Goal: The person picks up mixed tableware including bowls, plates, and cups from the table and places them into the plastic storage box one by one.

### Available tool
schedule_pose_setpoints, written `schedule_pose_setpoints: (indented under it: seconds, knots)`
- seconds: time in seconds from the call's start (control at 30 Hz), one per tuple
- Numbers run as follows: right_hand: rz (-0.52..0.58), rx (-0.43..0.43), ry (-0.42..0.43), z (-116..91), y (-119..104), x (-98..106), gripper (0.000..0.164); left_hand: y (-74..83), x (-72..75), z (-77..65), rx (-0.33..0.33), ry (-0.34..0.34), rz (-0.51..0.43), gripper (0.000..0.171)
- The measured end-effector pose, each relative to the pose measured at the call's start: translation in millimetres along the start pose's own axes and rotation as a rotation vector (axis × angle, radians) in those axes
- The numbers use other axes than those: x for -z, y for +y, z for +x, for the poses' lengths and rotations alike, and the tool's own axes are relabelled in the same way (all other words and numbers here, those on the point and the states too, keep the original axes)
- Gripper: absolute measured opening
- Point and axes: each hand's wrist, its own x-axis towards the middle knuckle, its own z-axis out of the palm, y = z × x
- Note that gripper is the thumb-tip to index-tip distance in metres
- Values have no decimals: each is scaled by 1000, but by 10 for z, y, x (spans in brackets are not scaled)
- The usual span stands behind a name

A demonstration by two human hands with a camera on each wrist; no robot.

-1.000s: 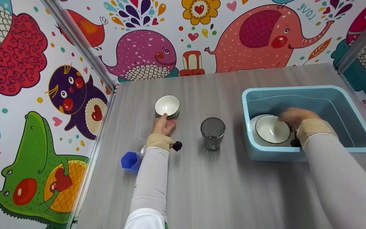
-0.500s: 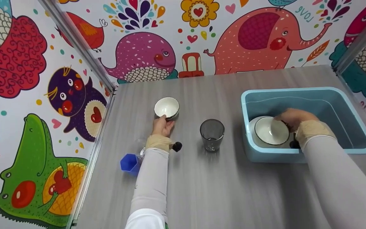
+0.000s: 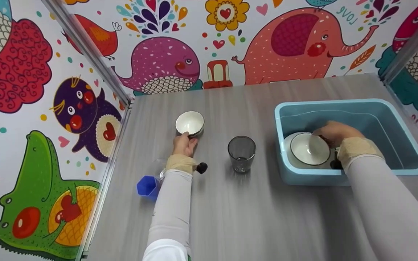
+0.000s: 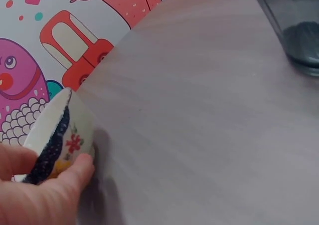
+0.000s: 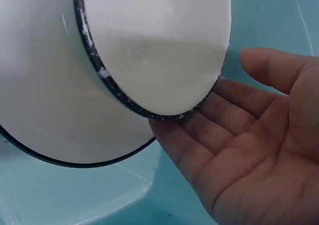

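My left hand (image 3: 184, 145) pinches the near rim of a small white bowl (image 3: 190, 123), thumb inside and a finger outside. In the left wrist view this bowl (image 4: 79, 130) is tilted, with a dark blue band and a red flower. Inside the blue tub (image 3: 314, 177), my right hand (image 3: 336, 133) is at a white bowl with a dark rim (image 3: 310, 149). The right wrist view shows its straight fingers (image 5: 209, 120) under that bowl's edge, the thumb apart from it. A larger dark-rimmed white dish (image 5: 60, 125) lies beneath the bowl.
A grey clear glass (image 3: 242, 154) stands between the left hand and the tub. Beside the left forearm are a blue hexagonal cup (image 3: 148, 186) and a clear object (image 3: 158, 166), partly hidden. Patterned walls close off the grey table's back and sides.
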Motion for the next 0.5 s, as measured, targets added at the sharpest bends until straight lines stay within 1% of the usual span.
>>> schedule_pose_setpoints:
  seconds: [0.03, 0.07, 0.1, 0.13, 0.23, 0.3, 0.33, 0.37, 0.43, 0.5]
  knots:
    - [6, 3, -2, 5, 4, 2, 41, -45, 60, 154, -4, -11, -1, 56]
    - [11, 2, 3, 5, 5, 5, 38, -46, 50, 147, -11, -7, -6, 57]
    - [9, 4, 3, 8, 10, 9, 37, -74, 65, 213, -19, 5, -3, 57]
    - [4, 7, 4, 9, 12, 12, 37, -26, -4, 49, -26, 21, -6, 56]
    - [-8, 11, 7, 6, 14, 24, 38, 171, -252, -599, -52, 70, 22, 52]
    - [-10, 16, 8, 0, 9, 29, 42, 310, -376, -1007, -48, 77, 22, 51]
    - [-12, 15, 12, -5, 4, 28, 43, 360, -415, -1158, -53, 79, 29, 51]
    - [-11, 14, 17, -10, -2, 28, 45, 403, -435, -1278, -53, 71, 22, 50]
    - [-5, 15, 27, -15, -13, 23, 50, 470, -450, -1442, -49, 59, 5, 50]
    - [-10, 18, 41, -15, -22, 18, 53, 501, -438, -1494, -48, 51, -4, 50]
